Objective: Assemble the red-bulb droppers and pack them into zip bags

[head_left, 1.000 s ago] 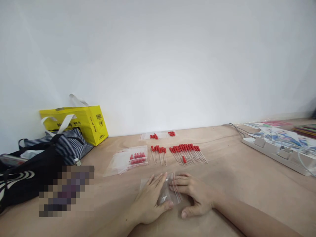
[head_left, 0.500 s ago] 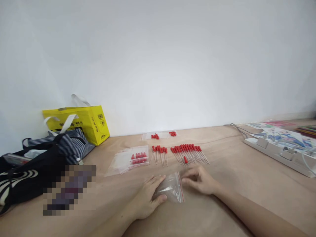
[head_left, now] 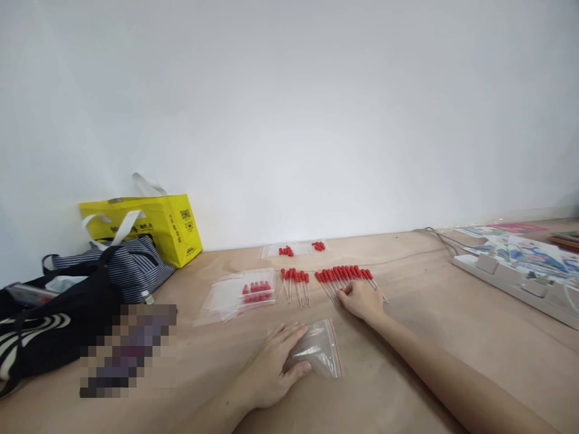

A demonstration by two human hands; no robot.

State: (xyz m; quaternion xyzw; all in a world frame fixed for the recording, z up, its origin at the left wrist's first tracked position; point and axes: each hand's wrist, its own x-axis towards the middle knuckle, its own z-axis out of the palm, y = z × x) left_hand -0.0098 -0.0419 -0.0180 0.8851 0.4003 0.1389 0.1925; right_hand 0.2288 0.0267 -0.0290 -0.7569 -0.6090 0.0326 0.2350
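My left hand (head_left: pixel 275 361) lies on the wooden table (head_left: pixel 429 337) with its fingers on the left part of a small clear zip bag (head_left: pixel 322 349) with a red seal line, thumb curled under its edge. My right hand (head_left: pixel 362 299) reaches forward and rests on the near end of a row of several thin droppers with red bulbs (head_left: pixel 344 278); its fingers are curled down over them, and I cannot make out whether they grip one. A smaller group of red-bulb droppers (head_left: pixel 296 283) lies to the left of that row.
A pile of clear zip bags (head_left: pixel 235 292), the top one filled with red-bulb droppers, lies left of the droppers. Loose red caps (head_left: pixel 301 248) sit near the wall. A yellow bag (head_left: pixel 154 226), a striped bag (head_left: pixel 122 268) and a black bag (head_left: pixel 49 328) stand at left. A white power strip (head_left: pixel 515 283) is at right.
My right hand left the zip bag and moved forward to the row of droppers. My left hand stayed on the bag, which now lies more exposed.
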